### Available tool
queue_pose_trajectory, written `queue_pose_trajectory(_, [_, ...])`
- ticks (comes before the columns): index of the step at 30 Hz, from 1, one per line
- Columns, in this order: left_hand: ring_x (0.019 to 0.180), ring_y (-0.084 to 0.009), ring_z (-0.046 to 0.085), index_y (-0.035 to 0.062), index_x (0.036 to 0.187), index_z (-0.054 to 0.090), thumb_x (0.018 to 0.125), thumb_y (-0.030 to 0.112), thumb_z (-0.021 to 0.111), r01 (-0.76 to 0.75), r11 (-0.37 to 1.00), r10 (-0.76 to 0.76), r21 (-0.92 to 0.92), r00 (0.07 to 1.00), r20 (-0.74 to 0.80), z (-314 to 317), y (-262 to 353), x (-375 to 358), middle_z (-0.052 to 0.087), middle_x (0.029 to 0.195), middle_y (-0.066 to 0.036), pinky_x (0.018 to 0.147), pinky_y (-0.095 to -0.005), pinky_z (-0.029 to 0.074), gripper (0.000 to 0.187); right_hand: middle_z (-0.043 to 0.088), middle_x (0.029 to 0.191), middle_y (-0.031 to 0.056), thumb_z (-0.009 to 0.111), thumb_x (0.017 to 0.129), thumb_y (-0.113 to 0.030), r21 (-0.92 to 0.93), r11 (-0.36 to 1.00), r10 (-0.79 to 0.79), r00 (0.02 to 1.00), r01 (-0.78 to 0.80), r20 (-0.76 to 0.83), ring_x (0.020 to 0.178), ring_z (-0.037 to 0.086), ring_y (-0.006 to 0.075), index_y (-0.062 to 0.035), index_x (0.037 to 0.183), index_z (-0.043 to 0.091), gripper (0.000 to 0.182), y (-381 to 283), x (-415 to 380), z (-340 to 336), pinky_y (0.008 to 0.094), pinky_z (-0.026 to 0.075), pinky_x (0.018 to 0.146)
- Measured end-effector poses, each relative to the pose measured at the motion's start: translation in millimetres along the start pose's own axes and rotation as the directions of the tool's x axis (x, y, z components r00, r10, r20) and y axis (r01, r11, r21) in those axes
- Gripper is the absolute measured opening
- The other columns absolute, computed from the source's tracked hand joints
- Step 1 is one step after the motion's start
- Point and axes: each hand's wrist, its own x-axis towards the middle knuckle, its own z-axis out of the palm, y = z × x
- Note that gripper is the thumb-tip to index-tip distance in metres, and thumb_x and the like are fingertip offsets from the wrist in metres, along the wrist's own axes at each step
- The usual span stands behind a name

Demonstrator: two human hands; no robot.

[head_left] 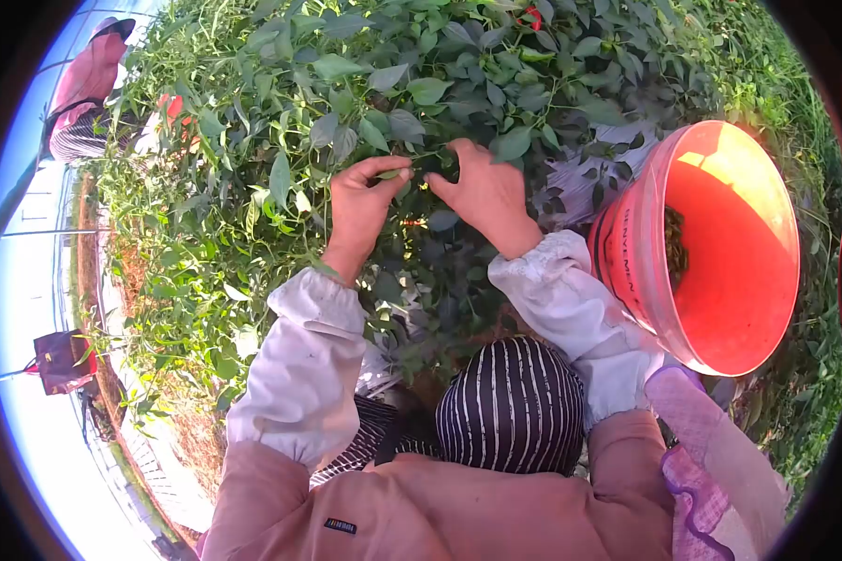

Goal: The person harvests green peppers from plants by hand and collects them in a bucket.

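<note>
Leafy pepper plants (421, 89) fill the view in front of me. My left hand (363, 201) reaches into the foliage with thumb and forefinger pinched together on a small leafy green sprig (393, 175). Close to its right, my right hand (486, 192) is among the leaves, thumb and forefinger apart and nothing visible between them. Its other fingers are partly hidden from above. A thin green stem runs in the gap between the two hands.
To the right, a red bucket (627, 234) tilts toward me, small green produce (675, 248) inside. A red pepper (531, 17) shows at the top. Another person (89, 79) is at the upper left; a dark bag-like object (64, 362) is lower left. My striped knee (510, 407) is below my hands.
</note>
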Motion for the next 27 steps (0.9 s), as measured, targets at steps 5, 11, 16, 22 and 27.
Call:
queue_pose_trajectory(5, [0.082,-0.0125,0.063,-0.0006,0.097,0.069,0.083,0.015,0.068,0.056,0.998,-0.058,0.028,0.994,0.090,-1.4,4.8,7.0,0.069,0.090,-0.007,0.075,-0.0251,0.048,0.021,0.064,0.083,0.0164,0.062,0.080,-0.025,0.251,0.966,-0.037,0.997,0.054,-0.070,0.075,0.062,0.0331,-0.0032,0.088,0.064,0.023,6.5,-8.0,10.6,0.0409,0.049,0.064])
queue_pose_trajectory(11, [0.081,-0.0156,0.059,-0.0011,0.095,0.068,0.084,0.051,0.061,0.440,0.728,-0.612,0.526,0.763,0.209,35.1,10.5,42.4,0.065,0.090,-0.005,0.069,-0.0278,0.047,0.054,0.063,0.082,0.0203,0.056,0.081,-0.020,0.525,0.833,0.136,0.984,-0.175,0.113,0.077,0.061,0.0386,-0.0035,0.092,0.064,0.021,7.0,-26.6,16.6,0.0460,0.047,0.067])
queue_pose_trajectory(16, [0.073,-0.0111,0.055,0.0004,0.088,0.068,0.087,0.031,0.063,0.391,0.882,-0.458,0.262,0.841,0.288,44.2,-24.9,37.7,0.063,0.078,-0.003,0.067,-0.0233,0.042,0.031,0.063,0.074,0.0195,0.049,0.083,-0.017,0.439,0.855,0.157,0.944,-0.277,0.290,0.069,0.062,0.0351,-0.0012,0.104,0.062,0.029,15.7,-26.2,4.0,0.0426,0.048,0.063])
queue_pose_trajectory(22, [0.075,-0.0101,0.052,0.0022,0.077,0.064,0.088,0.021,0.062,0.144,0.947,-0.210,0.288,0.954,0.213,28.0,-29.8,22.4,0.058,0.073,-0.001,0.071,-0.0267,0.041,0.022,0.061,0.071,0.0061,0.046,0.084,-0.013,0.714,0.353,0.122,0.787,-0.604,0.605,0.058,0.055,0.0106,0.0019,0.117,0.056,0.037,15.1,-20.0,-37.4,0.0255,0.044,0.051])
queue_pose_trajectory(27, [0.088,-0.0139,0.055,-0.0010,0.072,0.063,0.084,0.016,0.066,-0.312,0.923,0.229,0.225,0.915,0.332,12.4,-45.5,13.6,0.064,0.089,-0.007,0.080,-0.0297,0.041,0.021,0.064,0.076,0.0077,0.051,0.085,-0.014,0.902,0.237,0.162,0.930,-0.360,0.329,0.062,0.057,0.0126,0.0007,0.095,0.066,0.024,43.1,36.9,-28.0,0.0255,0.045,0.057])
